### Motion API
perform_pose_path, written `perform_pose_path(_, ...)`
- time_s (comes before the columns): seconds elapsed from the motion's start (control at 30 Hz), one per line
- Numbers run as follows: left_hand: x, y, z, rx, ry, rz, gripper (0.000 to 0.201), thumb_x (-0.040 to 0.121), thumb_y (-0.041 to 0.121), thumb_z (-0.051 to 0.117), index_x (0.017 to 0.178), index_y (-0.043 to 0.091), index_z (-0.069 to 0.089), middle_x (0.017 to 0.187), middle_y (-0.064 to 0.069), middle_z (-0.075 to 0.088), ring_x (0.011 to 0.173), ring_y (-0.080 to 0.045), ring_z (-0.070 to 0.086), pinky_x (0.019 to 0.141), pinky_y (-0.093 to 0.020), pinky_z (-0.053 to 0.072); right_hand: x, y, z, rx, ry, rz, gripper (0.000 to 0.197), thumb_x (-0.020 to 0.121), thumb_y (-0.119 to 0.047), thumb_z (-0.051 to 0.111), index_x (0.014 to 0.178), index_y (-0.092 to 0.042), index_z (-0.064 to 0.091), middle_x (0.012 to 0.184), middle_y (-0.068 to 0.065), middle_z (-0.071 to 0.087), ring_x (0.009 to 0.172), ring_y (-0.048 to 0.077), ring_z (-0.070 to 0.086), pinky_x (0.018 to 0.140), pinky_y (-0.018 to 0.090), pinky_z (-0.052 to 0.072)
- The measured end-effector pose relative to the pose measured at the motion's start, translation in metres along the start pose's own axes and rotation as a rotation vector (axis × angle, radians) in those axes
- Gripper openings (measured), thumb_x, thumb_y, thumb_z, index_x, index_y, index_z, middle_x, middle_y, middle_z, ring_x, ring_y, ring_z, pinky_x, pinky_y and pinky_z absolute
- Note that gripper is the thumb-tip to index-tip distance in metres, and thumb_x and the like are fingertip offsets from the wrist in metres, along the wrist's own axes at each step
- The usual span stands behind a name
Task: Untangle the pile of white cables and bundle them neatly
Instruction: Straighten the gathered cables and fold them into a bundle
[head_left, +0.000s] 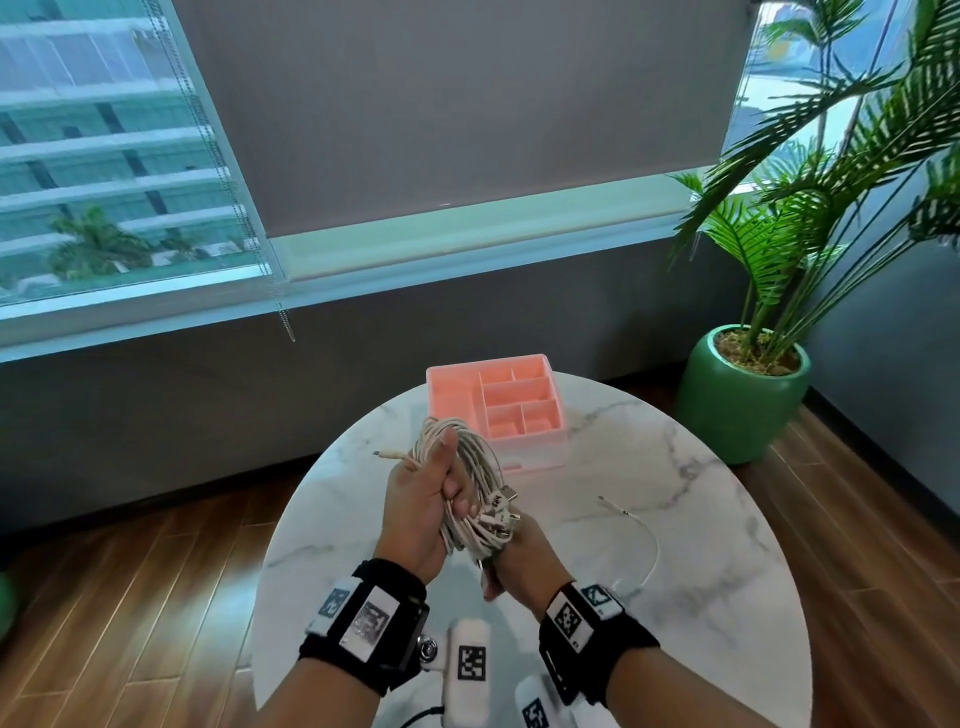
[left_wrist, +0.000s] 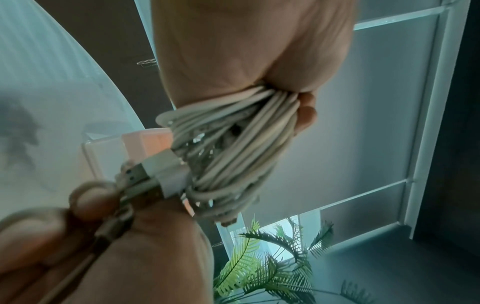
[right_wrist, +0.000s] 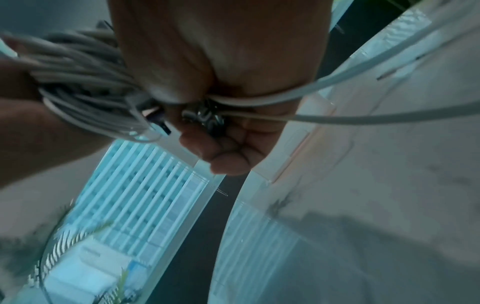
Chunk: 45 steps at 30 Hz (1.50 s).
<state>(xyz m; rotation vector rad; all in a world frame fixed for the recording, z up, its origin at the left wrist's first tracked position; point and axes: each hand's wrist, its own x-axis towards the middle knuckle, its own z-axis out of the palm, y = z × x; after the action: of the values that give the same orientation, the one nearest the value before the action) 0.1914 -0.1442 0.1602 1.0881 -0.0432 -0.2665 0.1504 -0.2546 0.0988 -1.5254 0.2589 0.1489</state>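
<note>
A coiled bundle of white cables (head_left: 467, 467) is held above the round marble table (head_left: 675, 519). My left hand (head_left: 421, 493) grips the bundle's middle, thumb up along the coils; the left wrist view shows the coils (left_wrist: 246, 144) squeezed in the fist. My right hand (head_left: 504, 556) grips the bundle's lower end, where several USB plugs (head_left: 501, 512) stick out. In the right wrist view the right hand (right_wrist: 221, 115) is curled round one loose white cable (right_wrist: 363, 118). That loose cable (head_left: 647, 540) trails across the table on the right, its plug end lying flat.
A pink compartment organiser (head_left: 511, 410) stands on the far side of the table, just behind the bundle. A potted palm in a green pot (head_left: 743, 400) stands on the floor at the right. A window with a blind and bead chain (head_left: 283, 312) runs along the back wall.
</note>
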Motion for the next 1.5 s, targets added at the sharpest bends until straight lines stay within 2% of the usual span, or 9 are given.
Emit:
perform_pose_path(0.13, -0.002, -0.006, 0.008, 0.111, 0.163, 0.11, 0.052, 0.094, 0.035, 0.067, 0.052, 0.014, 0.046, 0.045, -0.006, 0.04, 0.036, -0.019, 0.04, 0.044, -0.027, 0.042, -0.006, 0.011, 0.002, -0.17, -0.081, 0.071, 0.018, 0.096, -0.003, 0.047, 0.084, -0.013, 0.057, 0.06, 0.008, 0.053, 0.038, 0.016, 0.047, 0.04, 0.028, 0.041)
perform_pose_path(0.33, 0.008, -0.002, 0.002, 0.265, 0.344, 0.225, 0.04, 0.09, 0.031, 0.075, 0.065, 0.008, 0.054, 0.046, -0.007, 0.05, 0.035, -0.018, 0.044, 0.037, -0.023, 0.039, -0.027, 0.019, 0.004, -0.902, -0.47, -0.129, 0.008, 0.093, -0.01, 0.055, 0.097, -0.008, 0.061, 0.094, 0.01, 0.064, 0.088, 0.026, 0.061, 0.081, 0.037, 0.049)
perform_pose_path(0.5, 0.01, -0.016, -0.023, 0.599, 0.122, 0.159, 0.056, 0.07, 0.045, 0.083, 0.091, 0.0, 0.058, 0.053, -0.011, 0.056, 0.04, -0.021, 0.047, 0.039, -0.028, 0.041, -0.033, -0.035, -0.003, -1.127, -0.53, -0.215, 0.02, 0.099, -0.021, 0.048, 0.107, -0.015, 0.065, 0.109, 0.011, 0.069, 0.097, 0.029, 0.062, 0.081, 0.035, 0.047)
perform_pose_path(0.7, -0.002, -0.028, -0.029, 0.73, -0.212, 0.039, 0.07, 0.096, 0.064, 0.05, 0.058, 0.006, 0.056, 0.049, -0.008, 0.053, 0.042, -0.021, 0.05, 0.041, -0.033, 0.041, -0.024, -0.102, -0.03, -1.259, -0.559, -0.367, 0.019, 0.094, -0.029, 0.061, 0.1, -0.018, 0.075, 0.102, -0.001, 0.07, 0.09, 0.013, 0.057, 0.086, 0.032, 0.047)
perform_pose_path(0.9, -0.016, -0.018, -0.022, 0.553, -0.452, -0.218, 0.07, 0.076, 0.087, 0.052, 0.072, 0.017, 0.053, 0.056, -0.002, 0.046, 0.043, -0.017, 0.043, 0.045, -0.024, 0.041, -0.018, -0.128, -0.053, -1.031, -0.379, -0.36, 0.016, 0.081, -0.033, 0.079, 0.081, -0.021, 0.069, 0.064, -0.01, 0.059, 0.056, 0.002, 0.05, 0.061, 0.023, 0.046)
perform_pose_path(1.07, -0.015, 0.005, -0.02, 0.344, -0.538, -0.257, 0.025, 0.086, 0.039, 0.076, 0.074, 0.022, 0.063, 0.05, -0.001, 0.035, 0.035, -0.013, 0.034, 0.039, -0.022, 0.035, 0.005, -0.119, -0.088, -0.742, -0.204, -0.352, 0.032, 0.074, -0.041, 0.084, 0.077, -0.016, 0.065, 0.06, -0.009, 0.049, 0.055, 0.005, 0.04, 0.056, 0.019, 0.038)
perform_pose_path(1.17, -0.009, 0.02, -0.026, 0.153, -0.48, -0.258, 0.042, 0.081, 0.041, 0.082, 0.067, 0.018, 0.049, 0.045, 0.001, 0.031, 0.03, -0.012, 0.034, 0.04, -0.021, 0.035, 0.019, -0.1, -0.112, -0.65, -0.095, -0.313, 0.036, 0.078, -0.053, 0.073, 0.079, -0.017, 0.069, 0.061, -0.01, 0.057, 0.057, 0.002, 0.049, 0.066, 0.025, 0.042)
perform_pose_path(1.37, -0.002, 0.035, -0.022, 0.06, -0.485, -0.245, 0.057, 0.082, 0.042, 0.083, 0.068, 0.016, 0.035, 0.043, 0.004, 0.03, 0.03, -0.01, 0.032, 0.041, -0.023, 0.034, 0.019, -0.08, -0.098, -0.58, -0.208, -0.322, 0.087, 0.063, -0.095, 0.047, 0.125, -0.036, 0.059, 0.122, -0.009, 0.062, 0.107, 0.005, 0.059, 0.092, 0.032, 0.047)
perform_pose_path(1.5, -0.001, 0.043, -0.017, 0.058, -0.48, -0.23, 0.057, 0.08, 0.041, 0.084, 0.068, 0.015, 0.035, 0.042, 0.004, 0.028, 0.029, -0.009, 0.03, 0.04, -0.023, 0.035, 0.017, -0.075, -0.077, -0.392, -0.37, -0.267, 0.075, 0.072, -0.062, 0.076, 0.134, -0.026, 0.054, 0.126, -0.003, 0.065, 0.112, 0.013, 0.063, 0.098, 0.032, 0.049)
